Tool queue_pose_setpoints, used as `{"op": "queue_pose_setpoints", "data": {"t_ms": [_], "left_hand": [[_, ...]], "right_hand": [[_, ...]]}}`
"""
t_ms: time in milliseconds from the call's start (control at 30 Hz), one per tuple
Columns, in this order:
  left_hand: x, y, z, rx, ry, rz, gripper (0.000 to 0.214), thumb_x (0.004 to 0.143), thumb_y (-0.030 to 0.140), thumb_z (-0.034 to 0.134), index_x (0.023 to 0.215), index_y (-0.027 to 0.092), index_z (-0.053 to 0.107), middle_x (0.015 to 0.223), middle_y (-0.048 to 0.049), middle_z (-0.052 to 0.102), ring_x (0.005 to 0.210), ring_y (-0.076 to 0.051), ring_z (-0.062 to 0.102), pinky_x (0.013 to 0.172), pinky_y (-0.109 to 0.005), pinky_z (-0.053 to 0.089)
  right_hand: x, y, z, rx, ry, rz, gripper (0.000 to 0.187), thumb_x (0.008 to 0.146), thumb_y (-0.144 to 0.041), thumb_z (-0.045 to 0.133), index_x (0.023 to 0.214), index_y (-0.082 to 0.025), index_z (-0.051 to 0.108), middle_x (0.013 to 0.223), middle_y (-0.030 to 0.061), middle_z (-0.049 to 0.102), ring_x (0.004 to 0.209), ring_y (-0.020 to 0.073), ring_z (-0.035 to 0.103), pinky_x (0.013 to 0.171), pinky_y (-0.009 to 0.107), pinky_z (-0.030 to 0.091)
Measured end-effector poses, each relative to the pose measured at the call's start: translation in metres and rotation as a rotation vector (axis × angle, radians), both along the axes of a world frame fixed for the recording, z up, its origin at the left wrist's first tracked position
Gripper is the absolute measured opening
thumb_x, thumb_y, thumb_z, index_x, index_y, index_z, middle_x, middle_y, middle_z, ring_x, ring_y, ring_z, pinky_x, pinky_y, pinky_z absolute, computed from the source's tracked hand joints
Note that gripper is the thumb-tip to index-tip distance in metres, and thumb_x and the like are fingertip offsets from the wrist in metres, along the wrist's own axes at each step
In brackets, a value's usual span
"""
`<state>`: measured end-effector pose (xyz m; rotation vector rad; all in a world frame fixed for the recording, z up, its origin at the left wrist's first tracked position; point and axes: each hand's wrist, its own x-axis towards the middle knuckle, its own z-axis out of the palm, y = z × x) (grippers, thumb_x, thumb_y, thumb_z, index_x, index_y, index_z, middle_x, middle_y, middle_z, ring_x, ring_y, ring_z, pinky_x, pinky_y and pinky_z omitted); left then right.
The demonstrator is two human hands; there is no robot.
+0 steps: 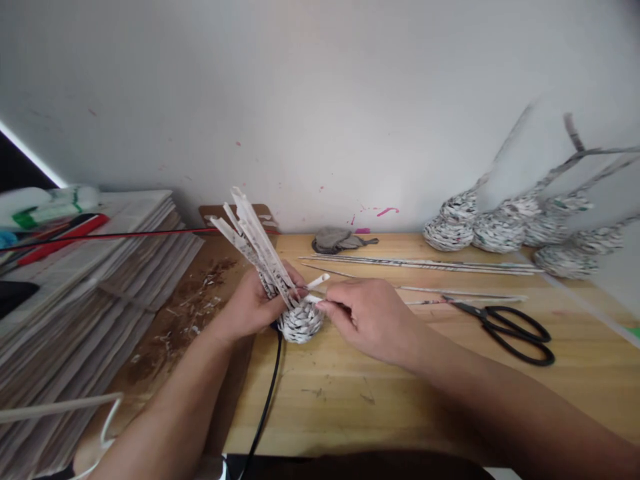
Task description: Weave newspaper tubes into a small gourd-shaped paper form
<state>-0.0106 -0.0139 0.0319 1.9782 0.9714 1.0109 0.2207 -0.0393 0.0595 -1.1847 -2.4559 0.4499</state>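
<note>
A small round woven paper piece [300, 323] sits at the middle of the wooden table, with several flattened newspaper strips [257, 243] rising from it up and to the left. My left hand [255, 303] is closed around the base of these strips, just above the weave. My right hand [367, 313] pinches a rolled paper tube [313, 299] at the right side of the piece, thumb and forefinger together. Another short paper end [319, 281] with an open tip sticks out just above it. My left palm and some fingertips are hidden behind the strips.
Black-handled scissors [517, 330] lie at the right, near several thin paper tubes [425, 265]. Finished woven gourd shapes [450, 223] stand along the wall. A grey cloth [340, 239] rests at the back. Stacked newspapers [100, 300] fill the left, and a black cable [273, 387] runs to the front edge.
</note>
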Motion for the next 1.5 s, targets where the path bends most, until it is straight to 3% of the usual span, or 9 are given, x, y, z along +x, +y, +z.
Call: {"op": "queue_pose_setpoints", "data": {"t_ms": [200,367,500,633,767,867,967,1200,1500], "left_hand": [[-0.006,0.008,-0.001,0.123,-0.154,0.202,0.013,0.082,0.030,0.073,0.081,0.017,0.072,0.074,-0.0026,0.069,0.069,-0.016,0.064,0.063,-0.026,0.052],[-0.015,0.018,-0.009,0.215,-0.318,0.301,0.013,0.077,0.028,0.080,0.079,0.018,0.071,0.073,0.0007,0.066,0.058,-0.011,0.057,0.051,-0.022,0.047],[-0.019,0.021,-0.012,0.249,-0.370,0.255,0.010,0.079,0.029,0.079,0.078,0.021,0.072,0.077,-0.0024,0.066,0.061,-0.013,0.056,0.049,-0.026,0.046],[-0.019,0.019,-0.010,0.250,-0.369,0.243,0.006,0.079,0.030,0.078,0.081,0.026,0.075,0.079,-0.0058,0.065,0.071,-0.020,0.060,0.056,-0.033,0.050],[-0.021,0.019,-0.009,0.210,-0.321,0.155,0.012,0.076,0.038,0.081,0.079,0.027,0.076,0.077,-0.0074,0.067,0.072,-0.023,0.063,0.061,-0.036,0.053],[-0.022,0.019,-0.008,0.111,-0.259,0.055,0.018,0.075,0.041,0.081,0.078,0.024,0.076,0.072,-0.0070,0.067,0.067,-0.021,0.063,0.058,-0.033,0.054],[-0.019,0.015,-0.005,-0.017,-0.194,0.027,0.021,0.075,0.041,0.081,0.078,0.022,0.075,0.073,-0.0043,0.068,0.065,-0.018,0.064,0.058,-0.028,0.054],[-0.016,0.011,-0.002,-0.186,-0.163,0.062,0.023,0.073,0.035,0.082,0.081,0.015,0.073,0.073,-0.0038,0.070,0.066,-0.017,0.065,0.061,-0.026,0.053],[-0.018,0.018,0.005,0.170,-0.310,0.062,0.023,0.080,0.040,0.077,0.076,0.017,0.073,0.073,-0.0053,0.069,0.071,-0.018,0.064,0.065,-0.031,0.054]], "right_hand": [[0.002,-0.029,0.021,0.425,0.078,0.045,0.027,0.100,-0.039,0.055,0.089,-0.017,0.066,0.088,0.0084,0.071,0.090,0.0235,0.060,0.082,0.037,0.040],[-0.013,-0.034,0.005,0.115,-0.048,0.360,0.032,0.102,-0.034,0.048,0.081,-0.018,0.067,0.076,0.0035,0.071,0.071,0.0167,0.060,0.067,0.031,0.041],[-0.010,-0.004,-0.020,-0.060,-0.281,0.199,0.032,0.101,-0.031,0.049,0.084,-0.017,0.072,0.086,0.0084,0.076,0.075,0.0208,0.066,0.065,0.032,0.041],[0.008,0.026,-0.027,-0.046,-0.160,0.027,0.021,0.095,-0.018,0.051,0.105,-0.020,0.070,0.098,0.0057,0.076,0.086,0.0198,0.068,0.072,0.029,0.042],[0.022,0.048,-0.038,0.085,-0.141,-0.192,0.019,0.097,-0.024,0.052,0.105,-0.016,0.067,0.103,0.0110,0.073,0.097,0.0236,0.064,0.082,0.031,0.042],[0.029,0.062,-0.052,0.034,-0.211,-0.299,0.017,0.092,-0.026,0.061,0.102,-0.014,0.067,0.104,0.0143,0.071,0.099,0.0267,0.061,0.082,0.032,0.041],[0.034,0.071,-0.061,-0.002,-0.212,-0.307,0.009,0.091,-0.022,0.061,0.090,-0.016,0.067,0.097,0.0127,0.071,0.093,0.0252,0.062,0.078,0.031,0.040],[0.039,0.078,-0.059,-0.009,-0.083,-0.326,0.015,0.097,-0.017,0.050,0.101,-0.017,0.064,0.095,0.0084,0.073,0.085,0.0202,0.063,0.072,0.027,0.039],[0.039,0.079,-0.064,0.180,-0.179,-0.228,0.024,0.098,-0.019,0.050,0.104,-0.014,0.072,0.102,0.0140,0.072,0.099,0.0271,0.059,0.091,0.037,0.041]]}}
